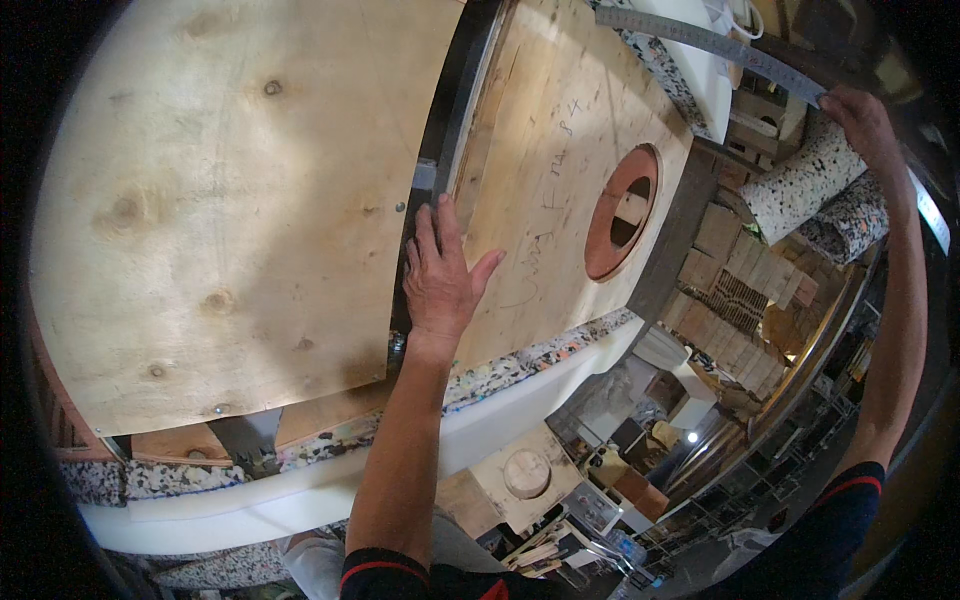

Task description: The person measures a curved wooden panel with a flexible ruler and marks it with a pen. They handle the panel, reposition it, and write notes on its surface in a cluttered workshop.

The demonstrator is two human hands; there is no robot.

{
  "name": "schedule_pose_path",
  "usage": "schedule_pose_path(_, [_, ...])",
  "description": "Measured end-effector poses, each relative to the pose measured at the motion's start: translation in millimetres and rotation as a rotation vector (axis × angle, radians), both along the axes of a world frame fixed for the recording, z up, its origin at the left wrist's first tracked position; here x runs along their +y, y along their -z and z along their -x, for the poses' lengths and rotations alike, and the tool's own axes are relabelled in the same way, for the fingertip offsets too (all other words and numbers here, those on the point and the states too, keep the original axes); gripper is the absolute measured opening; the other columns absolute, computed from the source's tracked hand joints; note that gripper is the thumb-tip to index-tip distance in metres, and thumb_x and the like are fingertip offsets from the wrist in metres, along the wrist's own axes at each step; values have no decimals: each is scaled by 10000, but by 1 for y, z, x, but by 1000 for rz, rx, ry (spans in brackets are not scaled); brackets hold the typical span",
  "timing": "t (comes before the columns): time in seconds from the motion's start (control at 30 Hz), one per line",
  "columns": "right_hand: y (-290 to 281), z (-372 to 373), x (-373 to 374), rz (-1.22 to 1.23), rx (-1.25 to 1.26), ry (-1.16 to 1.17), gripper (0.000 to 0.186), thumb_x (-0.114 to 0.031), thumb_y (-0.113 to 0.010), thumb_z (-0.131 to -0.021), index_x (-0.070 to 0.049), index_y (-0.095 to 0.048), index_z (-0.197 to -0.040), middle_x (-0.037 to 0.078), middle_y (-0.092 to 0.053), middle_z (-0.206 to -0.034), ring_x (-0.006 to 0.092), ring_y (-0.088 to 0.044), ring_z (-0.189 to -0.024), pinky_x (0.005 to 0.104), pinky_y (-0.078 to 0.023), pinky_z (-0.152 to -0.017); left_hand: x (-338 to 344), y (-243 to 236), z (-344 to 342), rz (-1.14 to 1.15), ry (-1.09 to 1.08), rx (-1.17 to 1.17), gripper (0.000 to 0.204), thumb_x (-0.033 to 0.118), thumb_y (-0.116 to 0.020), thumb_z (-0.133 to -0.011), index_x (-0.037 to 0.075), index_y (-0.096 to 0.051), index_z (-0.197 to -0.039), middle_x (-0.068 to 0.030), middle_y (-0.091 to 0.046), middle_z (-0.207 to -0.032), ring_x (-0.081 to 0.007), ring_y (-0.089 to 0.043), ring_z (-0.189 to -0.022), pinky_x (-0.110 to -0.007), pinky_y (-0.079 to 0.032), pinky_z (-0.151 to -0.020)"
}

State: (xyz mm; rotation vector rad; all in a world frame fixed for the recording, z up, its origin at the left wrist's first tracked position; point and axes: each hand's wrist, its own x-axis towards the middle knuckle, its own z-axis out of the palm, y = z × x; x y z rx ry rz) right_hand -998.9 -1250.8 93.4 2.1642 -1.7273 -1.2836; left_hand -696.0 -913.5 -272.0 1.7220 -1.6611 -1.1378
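Head view: your left hand (pixel 445 280), laid flat, fingers extended and a little parted, thumb held out to the side, gripping nothing; it spans the dark gap (pixel 455 120) and the near edge of the right plywood panel (pixel 530 220). Your right hand (pixel 862 122), out at the upper right, fingers closed on one end of a metal ruler (pixel 725 48); the ruler runs leftward above the white-and-speckled foam block (pixel 690 75) to the panel's upper end, and whether it rests there you cannot tell. Left plywood panel (pixel 250 250), larger, knotted, with screw heads along its border. Right panel, pen-marked, with a reddish ring (pixel 603 222) about a round opening. Speckled foam edging (pixel 540 362) and a white strip (pixel 490 415) below both panels. Rolled speckled foam (pixel 800 195), below your right hand. Round wooden disc (pixel 527 474), on a board at lower centre.
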Motion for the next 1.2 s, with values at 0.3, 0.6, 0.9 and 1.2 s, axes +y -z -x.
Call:
schedule_pose_path(0.3, [0, 8, -1, 43, -3, -47, 337, -322, -587, -988, -6, -670, -904, 51, -473, -617, 145, -404, -569, 356, -366, -550, 0, -1, 0, -14, 16, -24, 977, 479, -749, -783, 55, -245, -1505, -278, -449, -1343, -459, -579, -1012, -496, -542, -804])
schedule_pose_path(0.6, [3, 10, 10, 90, 2, -4, 338, -331, -582, -989, -11, -686, -959, 70, -514, -633, 153, -446, -577, 356, -395, -565, 0, 0, 0, 3, -1, 13, 981, 467, -758, -781, 46, -244, -1504, -287, -450, -1337, -469, -567, -1025, -504, -527, -834])
schedule_pose_path(0.9, [4, 20, 8, 95, -4, -98, 342, -336, -579, -988, -8, -670, -959, 73, -491, -635, 157, -445, -590, 363, -395, -577, 0, -1, 0, -37, 4, 18, 976, 477, -747, -788, 51, -238, -1504, -282, -440, -1346, -465, -562, -1052, -497, -530, -836])
schedule_pose_path(1.2, [4, 8, 8, 127, 8, -107, 329, -327, -593, -973, -14, -691, -991, 86, -526, -655, 176, -480, -596, 372, -402, -591, -1, -4, -1, -140, 27, 46, 999, 461, -771, -779, 42, -228, -1506, -291, -426, -1373, -464, -517, -1152, -507, -477, -938])
